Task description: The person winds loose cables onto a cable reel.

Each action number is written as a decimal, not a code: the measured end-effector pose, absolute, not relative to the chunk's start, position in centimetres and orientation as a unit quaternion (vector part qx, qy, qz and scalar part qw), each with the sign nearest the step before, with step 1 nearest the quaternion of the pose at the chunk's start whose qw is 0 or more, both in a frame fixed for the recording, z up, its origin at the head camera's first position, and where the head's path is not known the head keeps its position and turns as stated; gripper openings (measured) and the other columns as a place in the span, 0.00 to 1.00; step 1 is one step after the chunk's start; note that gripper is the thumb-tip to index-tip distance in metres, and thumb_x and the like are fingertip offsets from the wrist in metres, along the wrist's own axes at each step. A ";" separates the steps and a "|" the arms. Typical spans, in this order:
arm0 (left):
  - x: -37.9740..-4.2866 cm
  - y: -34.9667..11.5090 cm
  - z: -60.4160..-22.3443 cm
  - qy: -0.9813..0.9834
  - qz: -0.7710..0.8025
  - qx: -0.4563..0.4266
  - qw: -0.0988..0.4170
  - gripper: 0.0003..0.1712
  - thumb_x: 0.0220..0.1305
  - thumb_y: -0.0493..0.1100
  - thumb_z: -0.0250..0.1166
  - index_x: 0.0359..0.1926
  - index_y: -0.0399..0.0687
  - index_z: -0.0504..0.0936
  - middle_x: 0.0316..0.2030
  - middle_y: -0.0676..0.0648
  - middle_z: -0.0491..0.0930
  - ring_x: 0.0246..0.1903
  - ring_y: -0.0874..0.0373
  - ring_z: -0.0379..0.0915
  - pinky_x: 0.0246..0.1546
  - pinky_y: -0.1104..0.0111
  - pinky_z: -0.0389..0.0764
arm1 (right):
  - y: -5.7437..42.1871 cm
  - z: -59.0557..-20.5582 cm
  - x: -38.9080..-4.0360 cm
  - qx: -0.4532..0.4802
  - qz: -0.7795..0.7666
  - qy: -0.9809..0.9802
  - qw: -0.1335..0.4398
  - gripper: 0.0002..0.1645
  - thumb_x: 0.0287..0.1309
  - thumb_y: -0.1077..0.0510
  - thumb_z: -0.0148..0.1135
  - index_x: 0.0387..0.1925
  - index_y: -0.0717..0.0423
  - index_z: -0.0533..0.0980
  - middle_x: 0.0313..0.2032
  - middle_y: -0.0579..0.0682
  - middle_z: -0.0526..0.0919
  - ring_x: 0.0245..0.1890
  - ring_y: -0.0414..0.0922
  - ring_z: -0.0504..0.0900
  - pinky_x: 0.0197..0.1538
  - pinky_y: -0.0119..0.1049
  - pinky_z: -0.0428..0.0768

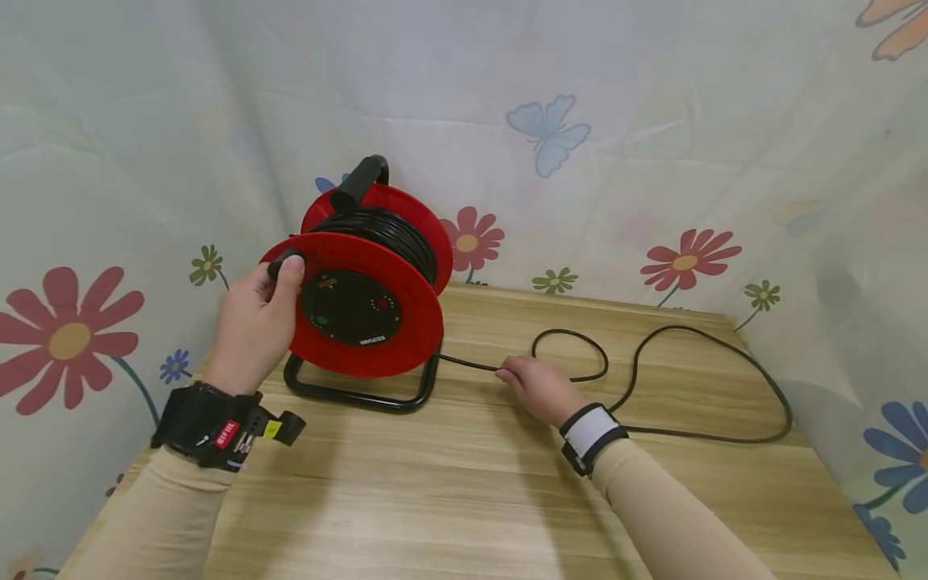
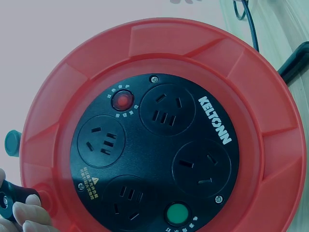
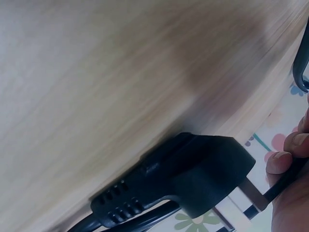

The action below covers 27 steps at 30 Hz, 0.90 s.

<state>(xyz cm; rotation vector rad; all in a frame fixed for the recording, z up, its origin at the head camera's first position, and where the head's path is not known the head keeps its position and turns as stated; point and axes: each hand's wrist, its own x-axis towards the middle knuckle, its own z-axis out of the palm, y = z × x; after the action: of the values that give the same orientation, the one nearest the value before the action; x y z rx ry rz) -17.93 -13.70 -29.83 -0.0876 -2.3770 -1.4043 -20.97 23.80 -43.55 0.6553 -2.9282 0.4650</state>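
Observation:
A red cable reel (image 1: 424, 322) stands on its black tubular frame (image 1: 362, 399), with black cable (image 1: 384, 229) wound between its flanges. My left hand (image 1: 254, 322) grips the black crank knob (image 2: 14, 199) at the front flange's left edge. The reel's black socket panel (image 2: 159, 150) carries several sockets, a red button and a green one. To the right of the reel, my right hand (image 1: 544, 391) pinches the loose cable (image 1: 467, 362) just above the table. A black plug (image 3: 203, 169) with metal pins lies near that hand in the right wrist view.
The wooden table (image 1: 435, 515) holds loops of loose cable (image 1: 779, 395) on its right side. A flower-printed curtain (image 1: 616, 201) hangs behind and beside it. On top of the reel is a black carrying handle (image 1: 355, 185).

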 end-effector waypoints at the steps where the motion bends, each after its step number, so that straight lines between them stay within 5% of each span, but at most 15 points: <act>1: -17.9 -13.7 -29.8 -0.847 -0.497 -0.030 0.186 0.36 0.68 0.69 0.45 0.44 0.39 0.76 0.39 0.38 0.76 0.40 0.46 0.69 0.37 0.54 0.73 | 23.8 -43.6 -21.0 0.216 0.153 -0.963 0.054 0.10 0.70 0.51 0.53 0.37 0.49 0.79 0.30 0.40 0.80 0.30 0.37 0.77 0.37 0.39 0.76; 8: -17.9 -13.3 -29.7 -0.853 -0.488 -0.031 0.184 0.37 0.68 0.69 0.44 0.46 0.39 0.76 0.40 0.38 0.77 0.39 0.45 0.68 0.34 0.55 0.71 | 23.4 -43.9 -21.2 0.216 0.157 -0.962 0.053 0.11 0.70 0.51 0.53 0.36 0.48 0.78 0.29 0.39 0.78 0.29 0.37 0.75 0.36 0.38 0.75; 27: -17.6 -12.2 -29.4 -0.865 -0.448 -0.052 0.219 0.32 0.68 0.68 0.46 0.31 0.43 0.70 0.23 0.41 0.67 0.27 0.49 0.64 0.23 0.59 0.63 | 21.9 -43.9 -21.4 0.222 0.170 -0.960 0.035 0.11 0.71 0.51 0.52 0.36 0.48 0.78 0.27 0.38 0.76 0.29 0.36 0.74 0.35 0.36 0.74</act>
<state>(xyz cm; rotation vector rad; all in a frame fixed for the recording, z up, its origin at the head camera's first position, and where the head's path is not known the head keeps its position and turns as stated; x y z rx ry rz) -17.63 -12.17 -29.42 -0.1447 -2.3941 -1.2382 -21.37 21.94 -43.89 0.6822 -2.9493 0.5220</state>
